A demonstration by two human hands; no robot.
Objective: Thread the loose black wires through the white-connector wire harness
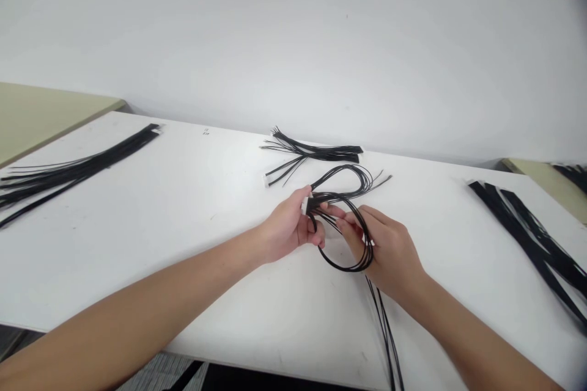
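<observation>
Over the middle of the white table (pixel 183 238), both my hands work a bundle of thin black wires (pixel 353 259) bent into a loop. My left hand (pixel 288 229) is closed on the bundle at its small white connector end. My right hand (pixel 387 247) pinches the loop's wires from the right. Loose wire ends fan out behind the hands, and the rest of the bundle trails off the table's front edge under my right forearm.
A tied bundle of black wires (pixel 316 151) lies behind the hands. A long sheaf of black wires (pixel 73 168) lies at the left, another sheaf (pixel 532 235) at the right. Pale green tables (pixel 41 113) adjoin on both sides. A white wall rises behind.
</observation>
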